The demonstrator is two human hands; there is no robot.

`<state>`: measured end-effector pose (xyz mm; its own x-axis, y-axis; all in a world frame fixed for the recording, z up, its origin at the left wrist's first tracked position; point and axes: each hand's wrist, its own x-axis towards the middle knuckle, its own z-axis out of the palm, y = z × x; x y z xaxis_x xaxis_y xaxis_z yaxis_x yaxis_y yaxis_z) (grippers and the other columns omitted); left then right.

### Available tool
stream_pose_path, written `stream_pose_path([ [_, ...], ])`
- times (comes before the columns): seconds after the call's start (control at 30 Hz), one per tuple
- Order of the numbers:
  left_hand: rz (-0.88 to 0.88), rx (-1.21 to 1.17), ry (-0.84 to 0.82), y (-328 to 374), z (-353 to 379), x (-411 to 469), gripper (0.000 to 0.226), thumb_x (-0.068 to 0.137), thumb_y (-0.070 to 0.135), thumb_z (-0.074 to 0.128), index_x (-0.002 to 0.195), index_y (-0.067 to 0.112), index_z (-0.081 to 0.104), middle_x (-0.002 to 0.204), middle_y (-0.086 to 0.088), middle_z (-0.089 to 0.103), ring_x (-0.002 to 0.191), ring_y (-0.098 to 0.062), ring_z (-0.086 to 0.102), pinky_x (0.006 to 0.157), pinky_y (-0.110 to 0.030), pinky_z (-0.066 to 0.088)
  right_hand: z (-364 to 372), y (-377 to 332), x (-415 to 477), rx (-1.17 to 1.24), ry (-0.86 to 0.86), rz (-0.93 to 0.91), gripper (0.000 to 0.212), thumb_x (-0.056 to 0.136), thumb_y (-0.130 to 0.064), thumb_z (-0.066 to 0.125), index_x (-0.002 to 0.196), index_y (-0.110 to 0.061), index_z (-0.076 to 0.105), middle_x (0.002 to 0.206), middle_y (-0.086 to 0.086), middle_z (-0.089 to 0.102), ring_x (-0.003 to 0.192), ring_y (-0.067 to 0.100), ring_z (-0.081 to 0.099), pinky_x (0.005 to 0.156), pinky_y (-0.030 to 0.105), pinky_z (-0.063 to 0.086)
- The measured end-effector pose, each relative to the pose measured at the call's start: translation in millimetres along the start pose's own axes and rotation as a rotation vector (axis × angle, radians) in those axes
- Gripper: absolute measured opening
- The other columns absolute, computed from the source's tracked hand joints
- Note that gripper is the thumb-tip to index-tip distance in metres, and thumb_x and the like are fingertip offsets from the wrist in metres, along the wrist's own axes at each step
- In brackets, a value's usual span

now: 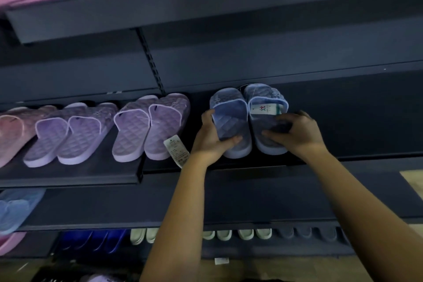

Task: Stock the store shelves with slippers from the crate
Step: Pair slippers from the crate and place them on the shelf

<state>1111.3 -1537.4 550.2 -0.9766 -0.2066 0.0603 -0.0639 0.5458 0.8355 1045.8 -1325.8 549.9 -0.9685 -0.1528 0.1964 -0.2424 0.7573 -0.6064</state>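
The left hand (212,139) curls round the heel of one pale blue quilted rubber slipper (229,107); the right hand (297,135) clutches its twin (265,96) alongside. Both slippers lie touching on the dark metal shelf (348,126), just beside a lilac quilted pair (146,126).

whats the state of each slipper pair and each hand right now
blue slipper pair, lying side by side on the shelf, toes to the back, held by both hands
left hand, grips the left blue slipper
right hand, fingers curled on the right blue slipper
nearer lilac pair, lying on the shelf, paper tag hanging at the heel
farther lilac pair, lying on the shelf, untouched
pink slipper, partly cut off
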Motion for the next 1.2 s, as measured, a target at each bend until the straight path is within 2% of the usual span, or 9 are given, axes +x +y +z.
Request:
stream_pose_path([
  [0.17, -0.004, -0.013, 0.035, -13, -8, 4, 0.093, 0.073, 0.026, 0.081, 0.140, 0.020, 0.016, 0.128, 0.013, 0.036, 0.116, -0.004, 0.041, 0.084, -0.009, 0.034, 7, -5, -2, 0.036, -0.008, -0.025, 0.050, 0.063, -0.046, 0.083, 0.105, -0.022, 0.071, 0.099, 0.001, 0.055, 0.086, 0.015, 0.056, 0.079, 0.021, 0.040],
  [0.23, -0.017, -0.023, 0.005, -17, -13, 5, 0.108, 0.071, 0.035, 0.081, 0.147, 0.023, 0.006, 0.139, 0.014, 0.034, 0.125, -0.003, 0.037, 0.097, -0.017, 0.034, 9, -9, -2, 0.029, -0.022, -0.043, 0.051, 0.064, -0.046, 0.082, 0.107, -0.022, 0.070, 0.100, 0.000, 0.054, 0.089, 0.016, 0.057, 0.079, 0.020, 0.038],
  [0.33, -0.009, 0.036, -0.039, -22, -19, 8, 0.113, 0.063, 0.057, 0.074, 0.150, 0.027, 0.009, 0.148, 0.011, 0.036, 0.134, -0.008, 0.037, 0.110, -0.035, 0.037, 9, -14, -2, 0.021, -0.057, -0.053, 0.053, 0.065, -0.046, 0.082, 0.111, -0.023, 0.069, 0.109, 0.002, 0.055, 0.095, 0.018, 0.058, 0.082, 0.020, 0.038],
  [0.57, 0.006, 0.129, -0.016, -25, -21, 8, 0.105, 0.068, 0.061, 0.070, 0.148, 0.021, 0.015, 0.145, 0.008, 0.040, 0.131, -0.011, 0.041, 0.107, -0.038, 0.040, 10, -16, -6, 0.020, -0.067, -0.044, 0.051, 0.071, -0.048, 0.077, 0.113, -0.021, 0.067, 0.107, 0.001, 0.051, 0.091, 0.015, 0.055, 0.079, 0.020, 0.037],
  [0.7, 0.047, 0.243, 0.008, -21, -21, 3, 0.105, 0.072, 0.066, 0.062, 0.148, 0.013, 0.012, 0.150, -0.003, 0.034, 0.135, -0.020, 0.038, 0.108, -0.037, 0.037, 15, -14, -9, 0.000, -0.041, -0.051, 0.044, 0.074, -0.048, 0.074, 0.108, -0.020, 0.068, 0.106, 0.003, 0.055, 0.097, 0.018, 0.055, 0.077, 0.019, 0.036],
  [0.77, 0.050, 0.302, 0.022, -19, -19, -1, 0.100, 0.082, 0.056, 0.061, 0.151, 0.011, 0.005, 0.155, -0.007, 0.025, 0.140, -0.022, 0.030, 0.110, -0.029, 0.028, 16, -14, -10, 0.018, 0.010, -0.046, 0.038, 0.076, -0.045, 0.074, 0.102, -0.018, 0.070, 0.109, 0.004, 0.051, 0.103, 0.023, 0.053, 0.084, 0.022, 0.040],
  [0.83, 0.037, 0.366, 0.061, -18, -17, -5, 0.089, 0.088, 0.049, 0.057, 0.152, 0.012, 0.006, 0.156, -0.008, 0.023, 0.141, -0.023, 0.028, 0.108, -0.028, 0.027, 15, -17, -11, 0.046, 0.088, -0.073, 0.029, 0.080, -0.039, 0.072, 0.097, -0.016, 0.069, 0.108, 0.003, 0.047, 0.104, 0.026, 0.052, 0.087, 0.027, 0.044],
  [1.03, 0.078, 0.453, 0.224, -9, -16, -29, 0.052, 0.098, 0.036, 0.045, 0.145, 0.016, 0.036, 0.144, -0.012, 0.044, 0.128, -0.028, 0.045, 0.099, -0.036, 0.039, 9, -32, -16, 0.108, 0.100, -0.228, 0.017, 0.086, -0.024, 0.065, 0.099, -0.014, 0.068, 0.106, 0.005, 0.056, 0.100, 0.026, 0.055, 0.076, 0.030, 0.046],
  [1.2, 0.138, 0.451, 0.386, -10, -37, -70, 0.041, 0.097, 0.028, 0.050, 0.135, 0.013, 0.051, 0.119, -0.014, 0.063, 0.106, -0.029, 0.060, 0.082, -0.034, 0.047, 24, -63, -38, 0.176, 0.051, -0.452, 0.011, 0.082, -0.013, 0.062, 0.091, -0.011, 0.068, 0.095, 0.008, 0.063, 0.086, 0.023, 0.059, 0.067, 0.033, 0.050],
])
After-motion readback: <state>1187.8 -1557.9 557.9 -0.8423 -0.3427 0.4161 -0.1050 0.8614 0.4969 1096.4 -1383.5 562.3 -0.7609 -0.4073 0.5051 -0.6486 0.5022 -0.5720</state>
